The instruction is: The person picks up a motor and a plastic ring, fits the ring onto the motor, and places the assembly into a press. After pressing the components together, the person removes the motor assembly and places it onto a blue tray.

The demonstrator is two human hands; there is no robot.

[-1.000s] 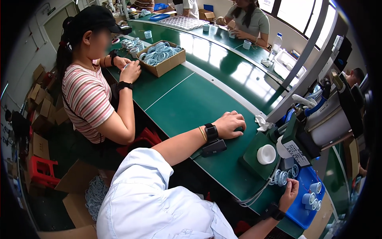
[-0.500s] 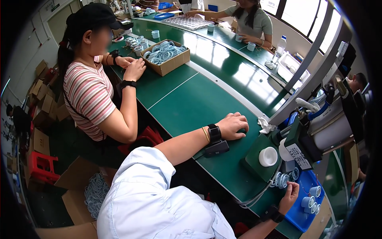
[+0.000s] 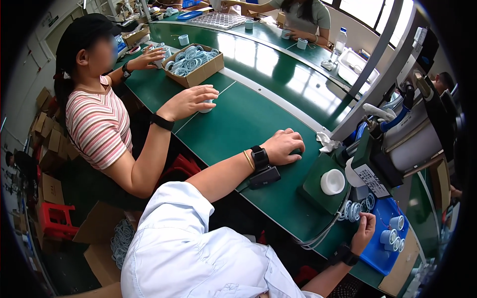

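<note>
My left hand (image 3: pixel 282 147) rests palm down on the green tabletop (image 3: pixel 233 126), fingers loosely bent and apart, with no object visible in it. At the lower right, my right hand (image 3: pixel 365 232) has its fingertips pinched at the edge of a row of light blue plastic rings (image 3: pixel 352 211). Which ring they grip is partly hidden by the fingers. Beside that hand lies a blue tray (image 3: pixel 376 256) with several light blue cups (image 3: pixel 388 237). A green machine base with a round white fixture (image 3: pixel 332 182) stands between my hands.
A press-like machine (image 3: pixel 410 154) rises at the right, with cables (image 3: pixel 323 241) below its base. On the left, a co-worker's hand (image 3: pixel 186 105) is over a pale cup (image 3: pixel 206 106). A cardboard box of blue rings (image 3: pixel 194 64) sits farther back. A water bottle (image 3: pixel 340 42) stands beyond.
The co-worker's near hand has come right over the table, with a pale cup now by it; the other hand has moved to the cups behind. My hands stay nearly in place; the view shifted slightly.
</note>
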